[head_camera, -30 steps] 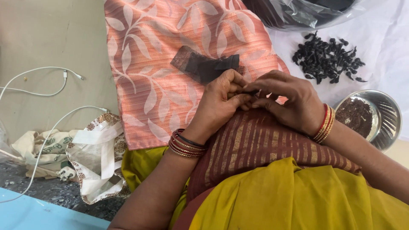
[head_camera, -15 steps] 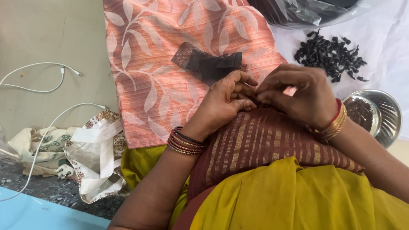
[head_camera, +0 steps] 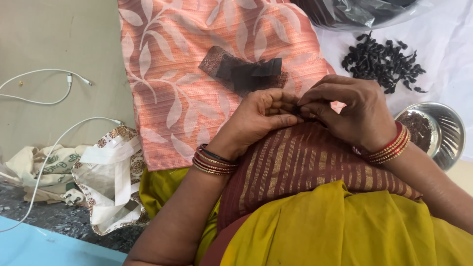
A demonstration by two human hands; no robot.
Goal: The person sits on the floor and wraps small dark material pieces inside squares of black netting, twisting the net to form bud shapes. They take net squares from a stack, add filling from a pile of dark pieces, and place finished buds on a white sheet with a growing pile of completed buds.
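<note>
I see the left hand [head_camera: 263, 116] and right hand [head_camera: 352, 111] pinching fingertips together over the lap on what looks like a small dark piece [head_camera: 297, 109], which could slip into the pink cloth [head_camera: 197, 98] if either grip slackens.

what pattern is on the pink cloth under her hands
Pale leaf sprigs on salmon-pink cloth, best seen in the head view.
</note>
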